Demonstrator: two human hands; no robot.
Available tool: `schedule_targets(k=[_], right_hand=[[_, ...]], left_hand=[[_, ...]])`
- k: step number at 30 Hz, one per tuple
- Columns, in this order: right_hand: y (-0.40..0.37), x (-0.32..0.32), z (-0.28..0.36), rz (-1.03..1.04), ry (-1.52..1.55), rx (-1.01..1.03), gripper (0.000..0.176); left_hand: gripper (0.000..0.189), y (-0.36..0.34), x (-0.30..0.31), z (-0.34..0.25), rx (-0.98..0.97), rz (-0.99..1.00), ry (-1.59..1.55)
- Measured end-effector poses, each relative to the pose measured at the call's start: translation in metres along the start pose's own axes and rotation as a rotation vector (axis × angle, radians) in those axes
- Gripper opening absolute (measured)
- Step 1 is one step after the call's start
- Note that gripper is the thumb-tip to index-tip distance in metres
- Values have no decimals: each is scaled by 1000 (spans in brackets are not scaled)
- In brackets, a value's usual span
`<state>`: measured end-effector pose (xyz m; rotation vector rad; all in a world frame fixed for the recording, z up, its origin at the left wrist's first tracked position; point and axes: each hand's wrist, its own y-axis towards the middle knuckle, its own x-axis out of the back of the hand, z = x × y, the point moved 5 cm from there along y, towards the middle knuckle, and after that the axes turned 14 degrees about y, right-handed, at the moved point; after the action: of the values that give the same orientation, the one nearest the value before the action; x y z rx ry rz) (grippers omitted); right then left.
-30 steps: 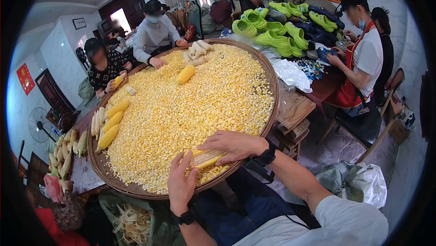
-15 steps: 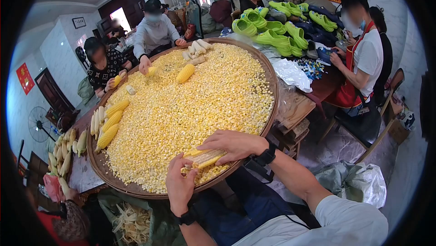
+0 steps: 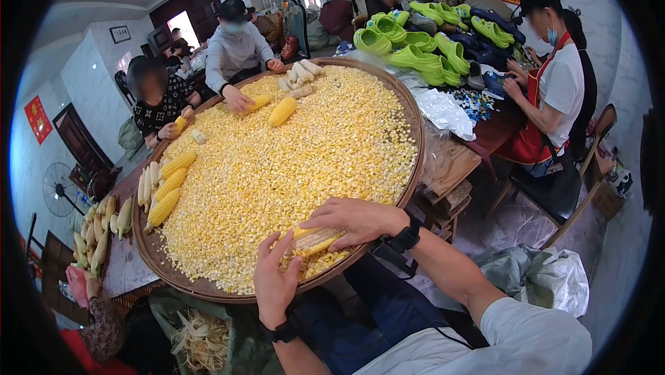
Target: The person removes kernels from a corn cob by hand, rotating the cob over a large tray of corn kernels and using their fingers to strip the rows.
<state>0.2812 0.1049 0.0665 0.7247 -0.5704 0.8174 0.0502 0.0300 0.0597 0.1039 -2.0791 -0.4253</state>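
Note:
A partly shelled corn cob (image 3: 320,242) lies between my hands at the near edge of a large round woven tray (image 3: 418,160), bare rows showing beside yellow kernels. My right hand (image 3: 360,221) lies over the cob's upper side and right end, fingers curled round it. At the cob's left end is my left hand (image 3: 278,274), thumb and fingers bent about it. Loose corn kernels (image 3: 277,181) cover the tray under and beyond both hands. Unshelled yellow cobs (image 3: 166,205) rest by the left rim, and pale stripped cobs (image 3: 301,74) are piled at the far side.
Across the tray, one person's hand (image 3: 239,100) touches a yellow cob; another person (image 3: 156,94) holds a cob at the left. Husked cobs (image 3: 97,229) are heaped on a table at left. Green clogs (image 3: 422,46) fill the right table. A bag of husks (image 3: 201,340) is below.
My left fingers have shifted slightly at the cob's end; my right hand barely moves. Across the tray, the person's hand has moved right with a yellow cob and is now lower over the kernels.

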Motion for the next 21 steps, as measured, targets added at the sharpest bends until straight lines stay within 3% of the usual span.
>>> schedule_targets(k=[7,13,21], right_hand=[[0,-1,-1,-1,1,4,85],[0,-1,-2,-1,17,2,86],[0,-1,-1,2,11,2,86]], left_hand=[[56,-1,-1,6,-35,-34,-32],[37,1,4,-1,52,-36,-96],[35,0,2,2,50,-13,-63]])
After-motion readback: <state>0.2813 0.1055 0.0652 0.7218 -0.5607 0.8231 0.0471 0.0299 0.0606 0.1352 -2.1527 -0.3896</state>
